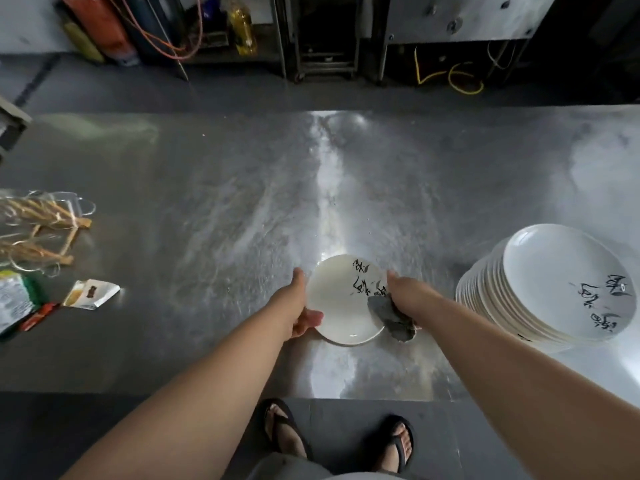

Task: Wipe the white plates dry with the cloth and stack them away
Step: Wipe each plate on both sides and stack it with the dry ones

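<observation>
A white plate (pixel 341 303) with black brush lettering is held just above the steel table, near its front edge. My left hand (pixel 302 308) grips the plate's left rim, thumb on the near edge. My right hand (pixel 403 296) holds a crumpled grey cloth (pixel 391 320) against the plate's right side. A tall stack of white plates (pixel 550 289) with the same lettering stands at the right, a little apart from my right arm.
The steel table (pixel 242 209) has wet sheen down its middle. At the left lie a clear bag of dried stalks (pixel 38 230), a torn sachet (pixel 91 294) and a green packet (pixel 17 303). Beyond the far edge are shelves, cables and an oil bottle (pixel 242 27).
</observation>
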